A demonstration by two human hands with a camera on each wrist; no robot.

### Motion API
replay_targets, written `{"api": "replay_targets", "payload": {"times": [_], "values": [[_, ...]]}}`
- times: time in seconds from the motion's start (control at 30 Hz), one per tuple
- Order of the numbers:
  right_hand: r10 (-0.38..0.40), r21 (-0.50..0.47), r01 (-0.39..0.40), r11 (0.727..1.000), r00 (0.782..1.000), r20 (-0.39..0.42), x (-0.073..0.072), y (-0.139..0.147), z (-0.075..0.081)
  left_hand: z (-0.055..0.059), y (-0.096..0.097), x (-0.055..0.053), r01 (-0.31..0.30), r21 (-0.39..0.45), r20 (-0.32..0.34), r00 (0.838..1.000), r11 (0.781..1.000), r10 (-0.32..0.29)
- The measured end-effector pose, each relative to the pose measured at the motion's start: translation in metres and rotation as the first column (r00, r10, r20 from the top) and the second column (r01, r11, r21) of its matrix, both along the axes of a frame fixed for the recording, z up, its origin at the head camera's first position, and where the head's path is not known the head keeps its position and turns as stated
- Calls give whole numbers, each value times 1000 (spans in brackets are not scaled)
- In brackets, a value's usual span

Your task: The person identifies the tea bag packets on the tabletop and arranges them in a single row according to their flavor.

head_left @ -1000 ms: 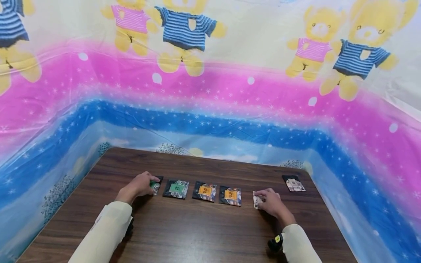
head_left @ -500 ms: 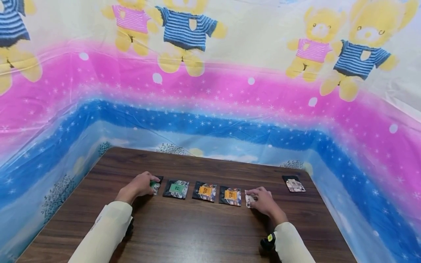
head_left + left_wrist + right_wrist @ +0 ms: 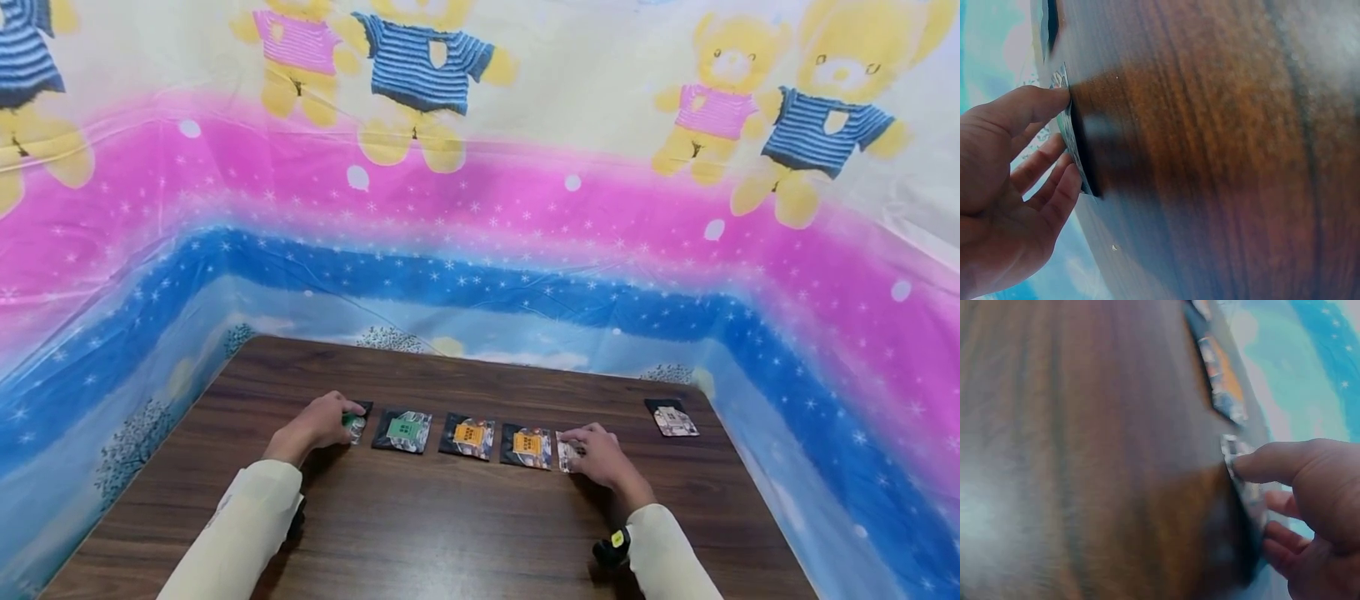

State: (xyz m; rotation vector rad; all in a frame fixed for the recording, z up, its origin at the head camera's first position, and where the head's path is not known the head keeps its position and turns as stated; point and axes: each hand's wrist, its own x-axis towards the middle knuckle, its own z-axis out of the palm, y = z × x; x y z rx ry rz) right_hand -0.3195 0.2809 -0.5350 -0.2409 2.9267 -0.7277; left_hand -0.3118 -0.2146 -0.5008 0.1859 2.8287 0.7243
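Observation:
A row of flat, dark sachets lies on the brown table in the head view. My left hand grips the leftmost one, a green-printed sachet, by its edges and partly covers it. In the left wrist view my thumb and fingers lie against that sachet. Beside it are another green-labelled sachet and two orange-labelled sachets. My right hand holds a pale-printed sachet close to the right orange one, thumb and fingers on its edges. Its far part is hidden under my hand.
Another pale-printed sachet lies apart near the table's far right corner. The wooden table has a cloth wall with printed bears along its back and sides. Black bands sit at my wrists.
My right hand has slid the pale-printed sachet left, up beside the right orange-labelled one. My left hand has stayed in place on the green-printed sachet.

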Motion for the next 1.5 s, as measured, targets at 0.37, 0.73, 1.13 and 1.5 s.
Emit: {"api": "replay_targets", "payload": {"times": [0.37, 0.73, 1.13, 1.5], "values": [[-90, 7, 94, 996, 968, -233, -23, 54, 25, 2, 1, 1, 1, 11, -11, 1000, 1000, -1], [-234, 84, 284, 955, 897, -375, -51, 127, 12, 0, -1, 2, 4, -18, -15, 1000, 1000, -4], [-90, 268, 189, 945, 936, -342, -47, 154, -9, -4, 1, 5, 30, -33, -22, 999, 999, -31], [-75, 286, 113, 952, 987, -140, -56, 150, 1, -1, -1, 2, 5, -24, -14, 1000, 1000, -5]]}}
